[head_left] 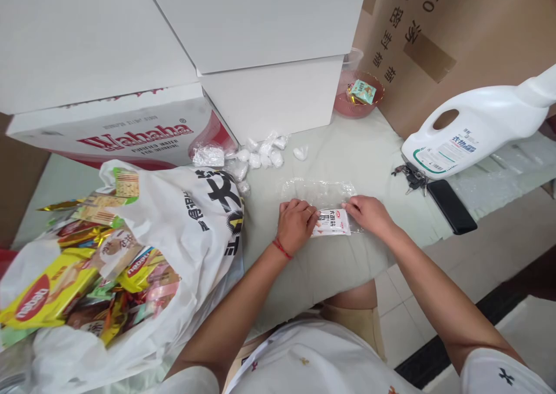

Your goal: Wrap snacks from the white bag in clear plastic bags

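Observation:
A small white snack packet with black and red print lies on the pale green cloth, on or in a clear plastic bag that spreads out behind it. My left hand, with a red string at the wrist, rests with its fingers together over the left end of the packet and the bag. At the bag's right edge, my right hand pinches the clear plastic between thumb and forefinger, close to the packet's upper right corner.
A white bag full of snacks stands at the left. Behind are crumpled clear plastic bundles, white boxes and a pink bowl. At the right are a white detergent bottle, keys and a black phone.

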Demonstrator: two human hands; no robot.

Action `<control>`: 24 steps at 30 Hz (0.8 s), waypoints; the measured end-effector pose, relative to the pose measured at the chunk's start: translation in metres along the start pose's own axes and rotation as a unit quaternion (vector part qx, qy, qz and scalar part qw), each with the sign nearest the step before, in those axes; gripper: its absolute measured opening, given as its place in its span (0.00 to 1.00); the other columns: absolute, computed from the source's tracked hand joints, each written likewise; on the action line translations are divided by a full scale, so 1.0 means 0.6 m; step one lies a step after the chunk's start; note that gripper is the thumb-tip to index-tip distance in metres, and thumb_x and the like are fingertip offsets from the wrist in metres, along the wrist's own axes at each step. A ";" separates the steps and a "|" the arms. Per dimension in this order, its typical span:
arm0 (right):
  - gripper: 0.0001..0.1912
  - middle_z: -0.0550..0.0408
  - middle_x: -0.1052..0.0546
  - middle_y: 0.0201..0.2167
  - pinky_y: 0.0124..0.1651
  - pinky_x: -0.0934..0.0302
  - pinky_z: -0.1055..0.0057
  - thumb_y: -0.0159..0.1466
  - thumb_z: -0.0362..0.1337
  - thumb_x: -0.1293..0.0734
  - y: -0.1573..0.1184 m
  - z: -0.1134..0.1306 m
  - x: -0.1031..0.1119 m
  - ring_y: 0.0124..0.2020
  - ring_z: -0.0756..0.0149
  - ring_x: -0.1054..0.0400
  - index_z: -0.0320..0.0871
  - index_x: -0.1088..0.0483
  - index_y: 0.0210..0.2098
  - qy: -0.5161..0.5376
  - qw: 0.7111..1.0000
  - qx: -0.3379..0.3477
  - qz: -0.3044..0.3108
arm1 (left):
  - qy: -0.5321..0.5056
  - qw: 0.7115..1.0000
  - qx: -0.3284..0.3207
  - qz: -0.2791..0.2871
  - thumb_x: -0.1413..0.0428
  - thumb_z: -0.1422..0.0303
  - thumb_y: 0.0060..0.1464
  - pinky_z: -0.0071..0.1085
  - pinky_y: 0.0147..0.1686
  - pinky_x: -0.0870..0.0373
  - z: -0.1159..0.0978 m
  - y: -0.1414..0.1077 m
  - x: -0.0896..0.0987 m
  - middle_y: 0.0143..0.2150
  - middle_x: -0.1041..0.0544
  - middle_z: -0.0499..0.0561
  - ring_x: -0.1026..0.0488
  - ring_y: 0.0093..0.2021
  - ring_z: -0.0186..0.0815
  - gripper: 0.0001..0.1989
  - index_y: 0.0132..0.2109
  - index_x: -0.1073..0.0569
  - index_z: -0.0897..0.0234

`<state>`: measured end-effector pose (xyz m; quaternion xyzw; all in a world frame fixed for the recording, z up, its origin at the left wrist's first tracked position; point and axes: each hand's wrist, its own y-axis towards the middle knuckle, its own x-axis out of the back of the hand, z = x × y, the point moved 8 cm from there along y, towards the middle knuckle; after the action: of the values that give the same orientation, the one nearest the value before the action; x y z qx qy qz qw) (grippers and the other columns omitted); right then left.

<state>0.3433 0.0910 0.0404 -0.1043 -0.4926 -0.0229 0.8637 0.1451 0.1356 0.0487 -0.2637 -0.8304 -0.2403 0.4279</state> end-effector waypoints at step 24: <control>0.06 0.50 0.37 0.69 0.46 0.34 0.65 0.69 0.36 0.38 -0.046 0.189 -0.018 0.51 0.60 0.27 0.47 0.29 0.38 0.016 0.951 0.276 0.139 | 0.003 0.982 0.160 -0.101 0.38 0.64 0.55 0.50 0.46 0.36 0.006 -0.033 0.017 0.42 0.29 0.58 0.35 0.48 0.51 0.06 0.35 0.24 0.61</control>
<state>0.2377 0.0861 0.0916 0.0708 -0.4464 0.2322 0.8613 0.1253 0.1255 0.0521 -0.1058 -0.8795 -0.1472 0.4401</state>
